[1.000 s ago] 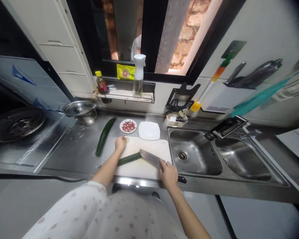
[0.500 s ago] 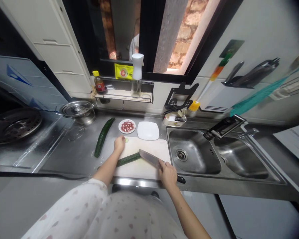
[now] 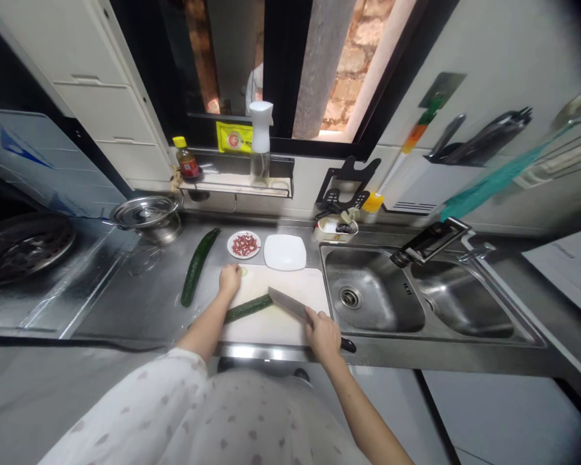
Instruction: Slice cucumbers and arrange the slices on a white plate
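Observation:
My right hand [image 3: 324,336] is wrapped around the black handle of a broad kitchen knife [image 3: 288,302]. The blade's tip end rests at the cut end of a cucumber [image 3: 248,309], which lies aslant on the white cutting board [image 3: 290,329]. My left forearm hides the cucumber's other end. At the board's upper left corner is my left hand [image 3: 230,279], its fingers curled together. A small pale green cucumber piece [image 3: 244,272] sits right at those fingertips; whether they grip it is unclear. A second, whole cucumber [image 3: 198,266] lies on the counter left of the board.
Behind the board stand a small plate [image 3: 230,250] of chopped reddish bits and a white square plate [image 3: 285,252]. A double steel sink [image 3: 375,290] is on the right. A lidded steel pot [image 3: 150,216] and a stove [image 3: 24,248] are on the left. A shelf [image 3: 237,187] holds bottles.
The whole view has shifted slightly left as the head moved. Both hands, the knife and the cucumber keep nearly the same places on the board.

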`<state>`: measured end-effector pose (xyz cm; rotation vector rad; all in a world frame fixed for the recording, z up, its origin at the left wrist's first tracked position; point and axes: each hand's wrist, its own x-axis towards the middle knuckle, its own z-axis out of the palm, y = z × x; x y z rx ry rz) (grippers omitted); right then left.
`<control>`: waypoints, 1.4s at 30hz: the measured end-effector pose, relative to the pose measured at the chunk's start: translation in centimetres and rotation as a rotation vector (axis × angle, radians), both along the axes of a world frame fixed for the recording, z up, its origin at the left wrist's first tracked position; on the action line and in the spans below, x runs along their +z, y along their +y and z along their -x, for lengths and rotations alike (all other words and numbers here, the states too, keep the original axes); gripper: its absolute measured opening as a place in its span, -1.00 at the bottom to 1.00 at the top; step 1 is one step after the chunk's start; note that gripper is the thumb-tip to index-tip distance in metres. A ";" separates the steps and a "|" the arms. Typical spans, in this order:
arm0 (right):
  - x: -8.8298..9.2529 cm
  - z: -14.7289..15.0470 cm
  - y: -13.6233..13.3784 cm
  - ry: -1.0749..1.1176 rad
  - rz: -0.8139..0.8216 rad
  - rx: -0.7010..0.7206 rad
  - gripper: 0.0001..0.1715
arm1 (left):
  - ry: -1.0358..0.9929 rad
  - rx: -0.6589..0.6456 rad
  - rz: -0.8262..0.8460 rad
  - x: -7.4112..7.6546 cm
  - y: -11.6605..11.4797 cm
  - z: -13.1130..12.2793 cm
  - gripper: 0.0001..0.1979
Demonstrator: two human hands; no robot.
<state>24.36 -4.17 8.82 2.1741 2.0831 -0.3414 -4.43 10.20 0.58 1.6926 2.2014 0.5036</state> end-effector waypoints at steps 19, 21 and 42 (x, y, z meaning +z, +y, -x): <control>-0.1 4.4 2.1 0.302 0.126 -0.035 -0.61 | -0.139 -0.553 -0.263 1.1 -9.9 -5.3 -0.77; 0.0 4.9 2.2 0.271 0.123 -0.009 -0.61 | -0.130 -0.573 -0.266 0.9 -9.7 -5.3 -0.76; 1.0 6.5 2.3 0.183 0.165 0.081 -0.63 | -0.122 -0.620 -0.315 -1.0 -9.8 -5.2 -0.71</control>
